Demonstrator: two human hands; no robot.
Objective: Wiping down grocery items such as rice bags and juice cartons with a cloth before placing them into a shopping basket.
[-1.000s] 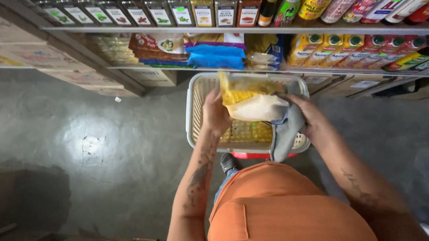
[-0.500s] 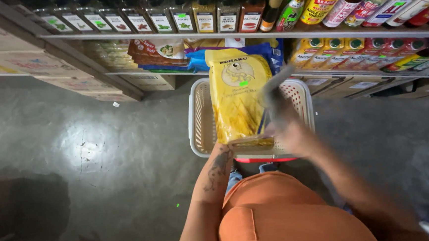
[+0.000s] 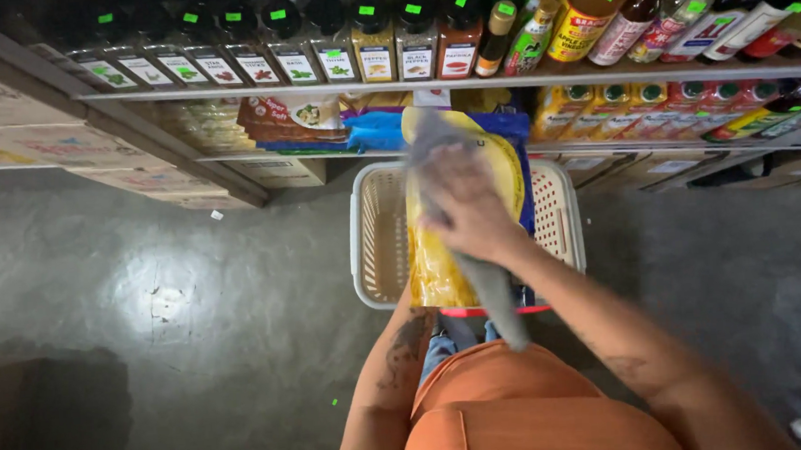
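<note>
Beyond both hands, metal shelving (image 3: 466, 84) runs across the top of the view, its upper shelf lined with dark spice jars (image 3: 315, 45) and, further right, tall sauce and vinegar bottles (image 3: 591, 9); the shelf under it holds flat packets and small yellow bottles (image 3: 588, 107). Below the hands and off to their left spreads a grey concrete floor (image 3: 145, 296) with a bright glare patch. Directly under the hands sits a cream plastic basket (image 3: 376, 245) with latticed walls and a red edge at its near side. Standing upright over the basket is a large yellow bag (image 3: 440, 269), its top reaching up in front of the lower shelf. The right hand (image 3: 469, 202) lies spread flat against the front of the bag, fingers extended rather than curled, with a blurred grey cloth (image 3: 492, 289) hanging from it down toward the orange garment (image 3: 523, 412). The left hand is hidden behind the bag's lower edge; only its tattooed forearm (image 3: 399, 355) shows, so it seems to support the bag from below, though I cannot tell its grip.
</note>
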